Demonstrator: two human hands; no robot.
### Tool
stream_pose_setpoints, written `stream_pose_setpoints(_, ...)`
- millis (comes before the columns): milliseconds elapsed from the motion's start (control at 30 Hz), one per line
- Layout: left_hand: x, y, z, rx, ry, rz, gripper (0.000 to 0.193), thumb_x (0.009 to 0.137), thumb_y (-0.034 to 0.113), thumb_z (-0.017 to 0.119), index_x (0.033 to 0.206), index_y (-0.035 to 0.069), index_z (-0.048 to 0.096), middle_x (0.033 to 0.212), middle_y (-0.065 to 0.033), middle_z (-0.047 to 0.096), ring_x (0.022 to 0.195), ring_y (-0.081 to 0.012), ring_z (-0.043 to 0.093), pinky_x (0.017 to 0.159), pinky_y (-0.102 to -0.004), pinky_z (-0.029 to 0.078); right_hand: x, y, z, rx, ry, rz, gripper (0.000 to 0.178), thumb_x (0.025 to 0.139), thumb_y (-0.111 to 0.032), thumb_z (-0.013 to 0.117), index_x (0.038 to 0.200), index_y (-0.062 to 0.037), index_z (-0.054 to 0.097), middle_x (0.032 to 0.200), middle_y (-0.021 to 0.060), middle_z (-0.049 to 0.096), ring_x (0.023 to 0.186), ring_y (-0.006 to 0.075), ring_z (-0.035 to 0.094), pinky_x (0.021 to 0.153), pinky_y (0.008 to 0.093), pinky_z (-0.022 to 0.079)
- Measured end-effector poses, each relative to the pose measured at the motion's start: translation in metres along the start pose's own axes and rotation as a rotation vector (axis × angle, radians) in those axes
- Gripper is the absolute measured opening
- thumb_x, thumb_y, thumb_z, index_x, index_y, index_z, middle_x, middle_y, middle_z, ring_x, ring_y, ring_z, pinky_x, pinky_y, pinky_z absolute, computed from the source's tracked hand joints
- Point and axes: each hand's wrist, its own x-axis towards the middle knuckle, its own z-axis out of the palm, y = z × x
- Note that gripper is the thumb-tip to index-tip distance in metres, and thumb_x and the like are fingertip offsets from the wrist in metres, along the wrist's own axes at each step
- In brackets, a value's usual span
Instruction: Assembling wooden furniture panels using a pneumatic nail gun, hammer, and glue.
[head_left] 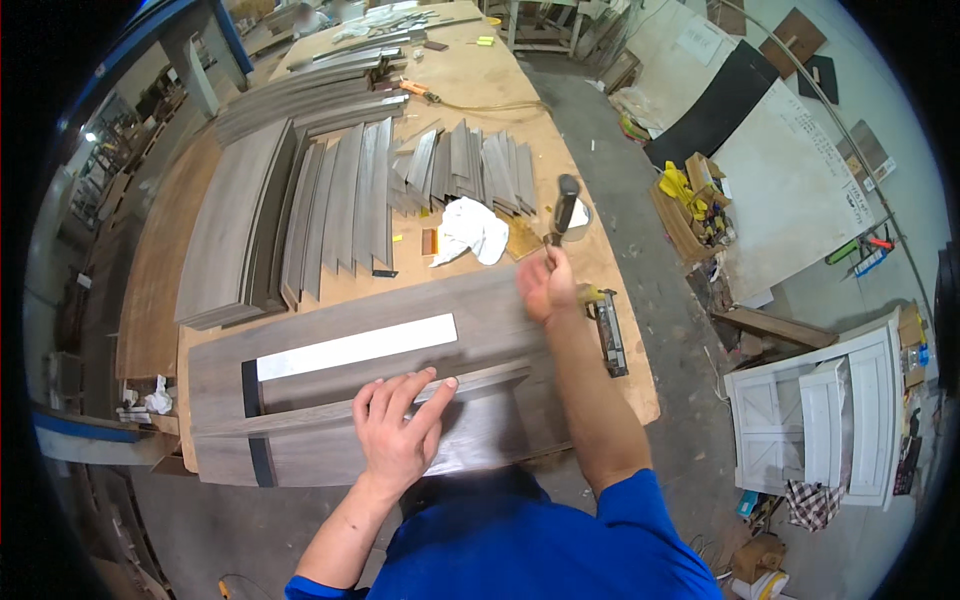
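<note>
Left hand spreading over strip standing across panel — fixing unclear; right hand overlapping black-handled tool, cannot tell grip; far slats apparently waiting.

Head cam, L of pair, wide fisheye, looks fwd & down from wearer's head; hands close below, tabletop receding twd top.

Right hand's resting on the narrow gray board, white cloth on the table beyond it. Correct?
No, wrong hand: the head view shows the left hand resting on the narrow gray board. White cloth on the table beyond it stands.
</note>
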Motion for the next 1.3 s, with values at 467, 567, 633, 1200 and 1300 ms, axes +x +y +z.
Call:
stream_pose_setpoints(467, -0.01, 0.008, -0.001, -0.04, -0.035, -0.007, 0.047, 0.069, 0.006, 0.067, 0.113, 0.023, 0.07, 0.114, -0.0035, 0.064, 0.103, -0.0238, 0.059, 0.095, -0.0459, 0.038, 0.038, -0.134, -0.017, -2.171, 0.016, -1.207, 0.044, 0.091, -0.026, 0.059, 0.131, -0.009, 0.055, 0.14, 0.019, 0.048, 0.134, 0.0347, 0.042, 0.107, 0.052, 0.035)
stream_pose_setpoints(567, -0.006, 0.008, 0.002, -0.025, -0.04, -0.008, 0.038, 0.075, 0.012, 0.066, 0.111, 0.025, 0.072, 0.113, -0.0019, 0.065, 0.101, -0.0215, 0.059, 0.095, -0.0424, 0.036, 0.122, -0.094, -0.1, -1.731, 0.541, -0.897, 0.058, 0.093, -0.04, 0.053, 0.144, -0.0132, 0.045, 0.15, 0.0236, 0.036, 0.14, 0.0405, 0.033, 0.112, 0.0541, 0.028)
stream_pose_setpoints(633, -0.014, 0.012, -0.003, -0.009, -0.038, -0.006, 0.042, 0.069, 0.006, 0.063, 0.108, 0.02, 0.07, 0.109, -0.0055, 0.065, 0.099, -0.0256, 0.06, 0.093, -0.0462, 0.038, 0.113, -0.073, -0.113, -2.069, 0.489, -0.834, 0.066, 0.093, -0.051, 0.047, 0.148, -0.0151, 0.04, 0.151, 0.0259, 0.033, 0.14, 0.0444, 0.03, 0.113, 0.0553, 0.027)
stream_pose_setpoints(1200, 0.001, 0.007, -0.006, -0.006, -0.064, -0.059, 0.042, 0.069, 0.003, 0.064, 0.108, 0.018, 0.07, 0.109, -0.0066, 0.065, 0.097, -0.0262, 0.06, 0.09, -0.0462, 0.039, 0.041, -0.184, -0.086, -2.306, -0.333, -0.616, 0.025, 0.088, -0.019, 0.058, 0.11, -0.0092, 0.06, 0.113, 0.0145, 0.057, 0.107, 0.0357, 0.057, 0.097, 0.0457, 0.046)
stream_pose_setpoints(1300, 0.008, 0.007, -0.005, -0.033, -0.058, -0.011, 0.044, 0.07, 0.006, 0.066, 0.112, 0.018, 0.07, 0.11, -0.0062, 0.065, 0.097, -0.0257, 0.06, 0.089, -0.044, 0.04, 0.02, -0.201, -0.101, -2.21, -0.189, -0.792, 0.025, 0.089, -0.019, 0.057, 0.111, -0.0065, 0.058, 0.104, 0.0155, 0.059, 0.099, 0.036, 0.059, 0.087, 0.0439, 0.049)
